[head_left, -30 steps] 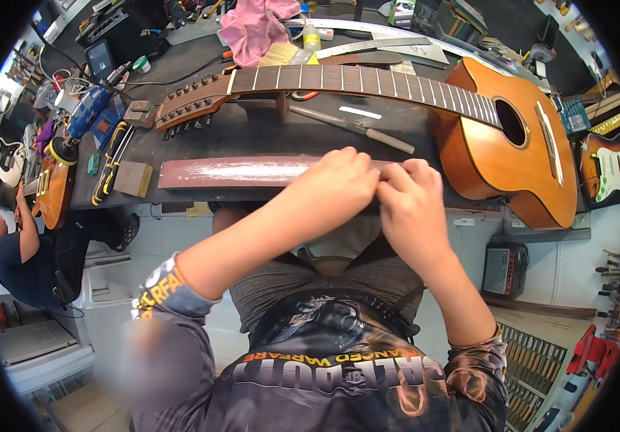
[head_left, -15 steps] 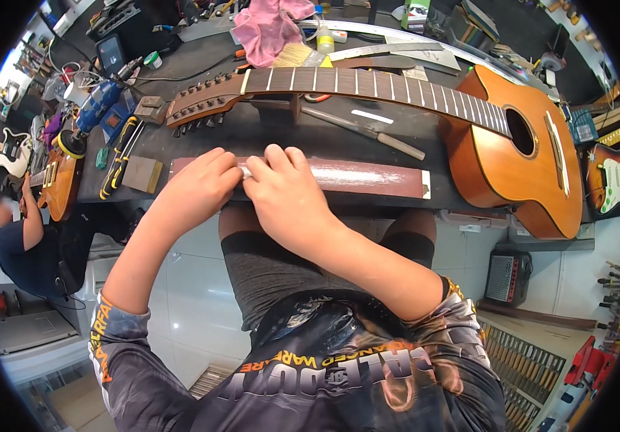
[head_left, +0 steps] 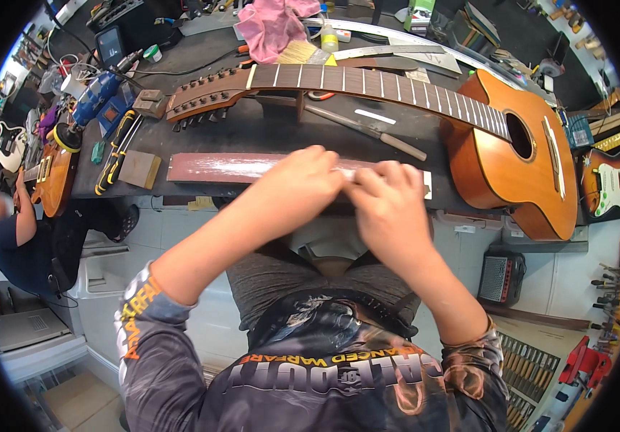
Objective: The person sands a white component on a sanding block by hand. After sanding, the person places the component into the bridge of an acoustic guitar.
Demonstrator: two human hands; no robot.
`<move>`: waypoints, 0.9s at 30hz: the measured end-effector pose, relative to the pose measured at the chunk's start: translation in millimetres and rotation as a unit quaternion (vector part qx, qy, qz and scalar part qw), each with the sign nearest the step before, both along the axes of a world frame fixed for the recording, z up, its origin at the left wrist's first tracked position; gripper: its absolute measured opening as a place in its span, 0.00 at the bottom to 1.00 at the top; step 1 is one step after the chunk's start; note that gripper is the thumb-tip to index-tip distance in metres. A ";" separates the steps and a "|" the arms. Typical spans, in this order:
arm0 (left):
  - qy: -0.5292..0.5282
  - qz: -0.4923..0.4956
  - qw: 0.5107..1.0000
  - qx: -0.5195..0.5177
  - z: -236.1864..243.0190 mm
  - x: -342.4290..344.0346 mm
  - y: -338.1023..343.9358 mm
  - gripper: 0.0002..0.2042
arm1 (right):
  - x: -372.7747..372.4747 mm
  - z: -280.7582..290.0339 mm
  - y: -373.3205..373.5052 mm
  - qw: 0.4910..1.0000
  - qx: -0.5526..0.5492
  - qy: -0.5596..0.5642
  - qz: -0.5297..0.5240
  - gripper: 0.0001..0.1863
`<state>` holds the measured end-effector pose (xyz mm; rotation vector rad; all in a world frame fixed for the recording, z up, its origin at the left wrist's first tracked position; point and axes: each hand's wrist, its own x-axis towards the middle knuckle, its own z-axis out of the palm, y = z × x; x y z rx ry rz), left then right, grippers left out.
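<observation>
A long reddish-brown sanding board (head_left: 216, 165), streaked with white dust, lies along the bench's near edge. My left hand (head_left: 308, 176) is over its right half, fingers bent and pinched together. Beside it my right hand (head_left: 390, 193) is also closed, its fingertips close to the left ones. Between them shows a bit of a small white piece (head_left: 349, 173), pressed down on the board; my fingers hide most of it. Behind the board rests an acoustic guitar (head_left: 493, 176), its stringless neck (head_left: 367, 83) reaching left across a wooden neck rest (head_left: 300, 106).
A file (head_left: 367, 132) and a white strip (head_left: 375, 116) lie behind the board. To the left are a wooden block (head_left: 140, 168), screwdrivers (head_left: 117, 155) and a blue polisher (head_left: 97, 101). A brush (head_left: 302, 52) and pink cloth (head_left: 270, 29) lie farther back. Another person (head_left: 18, 234) sits at far left.
Both hands have slid right along the sanding board with the small white piece, from its left-middle part to near its right end. The board's left part is now uncovered.
</observation>
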<state>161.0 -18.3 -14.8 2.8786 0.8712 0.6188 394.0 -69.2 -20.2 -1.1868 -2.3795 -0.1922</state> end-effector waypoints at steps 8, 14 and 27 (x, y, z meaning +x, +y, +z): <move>0.076 0.068 0.995 0.009 21.6 -132.8 -12.8 0.13 | -123.4 -12.4 16.9 0.995 0.034 -0.013 0.088 0.09; 0.039 0.021 0.997 0.057 1.2 -36.6 -6.0 0.10 | -33.0 -3.0 -4.0 0.999 0.019 -0.044 0.018 0.10; 0.062 0.021 0.997 0.038 4.5 -78.8 -0.5 0.10 | -72.6 -3.2 1.4 0.997 -0.008 -0.058 0.050 0.11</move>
